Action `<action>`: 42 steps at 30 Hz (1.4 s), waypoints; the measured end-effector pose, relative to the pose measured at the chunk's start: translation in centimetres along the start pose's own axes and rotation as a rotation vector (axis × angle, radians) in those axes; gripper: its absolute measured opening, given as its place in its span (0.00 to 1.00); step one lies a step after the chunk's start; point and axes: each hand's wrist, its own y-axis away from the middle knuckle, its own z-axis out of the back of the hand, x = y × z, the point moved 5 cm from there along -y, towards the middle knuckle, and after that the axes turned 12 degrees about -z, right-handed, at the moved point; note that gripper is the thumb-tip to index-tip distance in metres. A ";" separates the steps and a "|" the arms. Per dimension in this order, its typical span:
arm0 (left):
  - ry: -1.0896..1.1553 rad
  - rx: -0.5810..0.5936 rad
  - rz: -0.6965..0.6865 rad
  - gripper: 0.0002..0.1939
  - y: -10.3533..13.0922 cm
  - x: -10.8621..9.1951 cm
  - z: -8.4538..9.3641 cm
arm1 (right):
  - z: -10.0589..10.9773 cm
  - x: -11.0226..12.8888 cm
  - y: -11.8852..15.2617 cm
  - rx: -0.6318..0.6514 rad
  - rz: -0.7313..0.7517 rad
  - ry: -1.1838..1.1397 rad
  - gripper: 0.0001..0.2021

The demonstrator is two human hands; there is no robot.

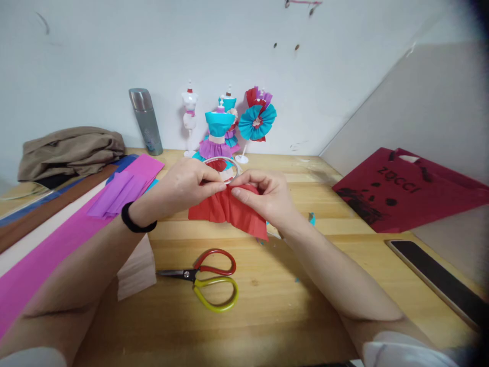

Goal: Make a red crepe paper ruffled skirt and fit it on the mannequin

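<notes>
**Both hands pinched on red crepe paper**

Scissors (204, 278), red and yellow handled, lie nearest on the wooden bench (267, 316). Beyond them the left hand (183, 186) and right hand (263, 196) meet, fingers closed on the top edge of a red crepe paper piece (221, 209) (soft, finely pleated), which fans downward toward the camera, long axis left-right. Neither hand is nearer.

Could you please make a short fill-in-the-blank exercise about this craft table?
1. Both hands, left hand and right hand, pinch a piece of ____ crepe paper.
2. The scissors lie on the wooden table with one red handle and one ____ handle.
3. The left wrist wears a ____ band.
4. The grey flask stands ____ by the wall.

Missing words: red; yellow; black; upright
</notes>
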 end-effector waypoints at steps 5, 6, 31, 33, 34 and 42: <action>-0.023 -0.010 -0.016 0.21 0.1 0.2 0.0 | 0.2 0.0 0.0 -0.052 0.007 0.026 0.04; -0.028 -0.009 -0.016 0.20 0.1 0.2 0.0 | 0.3 -0.1 0.0 -0.071 0.003 0.042 0.05; -0.064 0.076 -0.105 0.17 -0.1 -0.6 -0.2 | 1.2 -0.5 -0.5 -0.181 -0.063 0.240 0.20; -0.026 0.055 -0.097 0.17 -0.1 -0.4 0.0 | 1.3 0.0 -0.4 -0.147 -0.059 0.266 0.19; -0.001 0.040 -0.083 0.17 -0.1 -0.2 0.1 | 1.3 0.2 -0.3 -0.125 -0.065 0.270 0.19; 0.179 -0.002 0.047 0.17 0.1 1.0 0.2 | 1.6 1.0 0.0 -0.070 -0.095 0.216 0.09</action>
